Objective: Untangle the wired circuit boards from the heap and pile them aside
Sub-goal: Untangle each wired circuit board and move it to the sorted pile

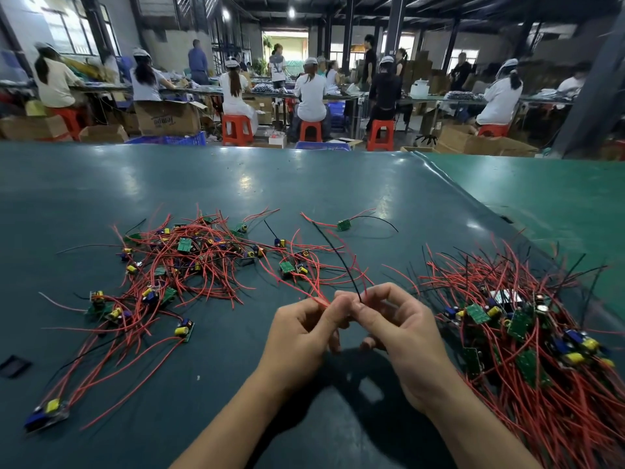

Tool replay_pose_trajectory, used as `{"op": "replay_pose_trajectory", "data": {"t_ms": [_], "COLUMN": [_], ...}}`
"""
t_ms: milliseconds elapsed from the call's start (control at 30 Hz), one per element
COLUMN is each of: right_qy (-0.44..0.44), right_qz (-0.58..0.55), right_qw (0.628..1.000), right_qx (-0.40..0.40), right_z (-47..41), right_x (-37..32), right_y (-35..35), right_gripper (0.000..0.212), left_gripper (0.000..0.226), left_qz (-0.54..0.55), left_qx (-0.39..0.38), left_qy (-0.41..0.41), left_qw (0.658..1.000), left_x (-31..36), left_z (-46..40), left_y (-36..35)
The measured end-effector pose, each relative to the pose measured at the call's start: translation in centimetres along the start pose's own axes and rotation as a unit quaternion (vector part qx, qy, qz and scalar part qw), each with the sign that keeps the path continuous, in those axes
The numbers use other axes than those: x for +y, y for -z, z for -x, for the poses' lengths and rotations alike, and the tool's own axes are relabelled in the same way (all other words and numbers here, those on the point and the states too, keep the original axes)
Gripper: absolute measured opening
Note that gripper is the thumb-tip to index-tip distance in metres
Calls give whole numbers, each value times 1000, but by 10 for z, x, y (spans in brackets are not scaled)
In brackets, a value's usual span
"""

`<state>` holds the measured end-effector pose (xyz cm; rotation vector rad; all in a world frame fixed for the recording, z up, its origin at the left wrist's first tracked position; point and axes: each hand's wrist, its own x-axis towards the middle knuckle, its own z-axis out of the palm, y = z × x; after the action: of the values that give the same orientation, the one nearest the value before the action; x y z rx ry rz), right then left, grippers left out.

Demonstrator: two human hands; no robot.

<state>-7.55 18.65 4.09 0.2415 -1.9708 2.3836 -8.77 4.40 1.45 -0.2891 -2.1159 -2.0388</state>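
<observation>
Both hands meet at the centre of the dark green rubber-like table mat (203, 184), fingertips nearly touching. The left hand (297, 336) has its fingers curled and pinches a small bunch of thin red insulated wires (316, 294) between thumb and forefinger. The right hand (402, 330) has its fingers curled and pinches a single thin black wire (338, 255), which rises from the fingertips and arcs away toward the far side of the mat. Whichever board these wires belong to is hidden by the hands.

Left of the hands lies the loose tangled heap of small green circuit boards with red and black leads (182, 262), spread flat across the mat, with yellow and blue cylindrical components visible on many boards. A separate small green board with one red and one black lead (344, 225) lies apart beyond the heap. Right of the hands, a denser pile of wired green circuit boards (527, 330) rests on the mat, its red leads fanned toward the near edge.

Beyond the mat, seated workers (311, 93) on orange plastic stools (236, 129) face long benches, with brown cardboard boxes (167, 118) on the floor.
</observation>
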Motion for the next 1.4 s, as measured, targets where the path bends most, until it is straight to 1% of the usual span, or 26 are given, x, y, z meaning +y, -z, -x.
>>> {"op": "replay_pose_trajectory", "data": {"t_ms": [67, 100, 167, 233, 267, 333, 400, 433, 500, 567, 667, 733, 767, 833, 900, 933, 1000, 1067, 1133, 1200, 1233, 1333, 1400], "right_qy": [1, -3, -12, -32, -48, -93, -141, -157, -167, -150, -79, -45, -48, -91, -137, -143, -117, -71, -45, -41, -40, -28, -23], "right_qz": [-17, -22, -25, -55, -82, -127, -150, -152, -137, -111, -29, 0, -3, -32, -59, -57, -23, 12, 26, 22, 20, 6, -1], "right_qw": [1000, 999, 999, 998, 995, 986, 973, 970, 971, 977, 990, 993, 994, 991, 983, 981, 985, 990, 991, 993, 994, 998, 998], "right_qx": [-16, -23, -26, -17, -4, 46, 100, 109, 104, 101, 111, 106, 101, 98, 108, 116, 122, 123, 120, 106, 96, 63, 64], "right_z": [-1, 0, 0, 0, -2, -4, -6, -6, -5, -5, -5, -4, -4, -4, -5, -5, -5, -4, -4, -4, -4, -3, -3], "right_x": [-2, -2, -3, -3, -2, -2, 1, 2, 4, 5, 6, 5, 5, 6, 6, 7, 10, 9, 8, 7, 6, 6, 7], "right_y": [2, 3, 3, 1, 0, -2, -1, -1, -2, -2, -1, -2, -2, -3, -3, -2, -1, -1, -1, -1, -1, -1, -2], "right_gripper": [9, 10, 14, 13, 11, 8, 8, 9, 14, 13, 12, 10, 10, 11, 15, 17, 19, 13, 8, 5, 6, 19, 20], "left_gripper": [31, 29, 32, 39, 38, 28, 22, 21, 22, 25, 29, 25, 23, 20, 18, 16, 19, 27, 28, 25, 23, 18, 10], "left_qz": [79, 103, 131, 157, 167, 171, 159, 146, 110, 90, 87, 74, 70, 71, 87, 92, 85, 77, 95, 109, 111, 136, 153], "left_qx": [-28, -44, -53, -38, -22, 10, 22, 22, 12, -3, -22, -17, -11, -4, -8, -14, -28, -30, -18, -9, -11, -10, -8], "left_qy": [30, 43, 67, 87, 90, 79, 59, 50, 31, 25, 30, 25, 21, 20, 33, 41, 56, 60, 58, 59, 58, 59, 63], "left_qw": [996, 993, 988, 983, 982, 982, 985, 988, 993, 996, 996, 997, 997, 997, 996, 995, 994, 995, 994, 992, 992, 989, 986], "left_x": [4, 4, 4, 4, 4, 4, 4, 4, 3, 4, 4, 3, 3, 2, 2, 3, 3, 5, 6, 6, 6, 4, 3], "left_z": [-3, -4, -5, -5, -5, -5, -5, -4, -3, 0, 1, 1, 1, 0, 1, 1, 2, 2, 1, 0, 0, -3, -4], "left_y": [2, 3, 3, 2, 2, 2, 2, 2, 1, -1, -1, -1, 0, 0, 1, 1, 0, -1, -1, 1, 2, 5, 6]}}
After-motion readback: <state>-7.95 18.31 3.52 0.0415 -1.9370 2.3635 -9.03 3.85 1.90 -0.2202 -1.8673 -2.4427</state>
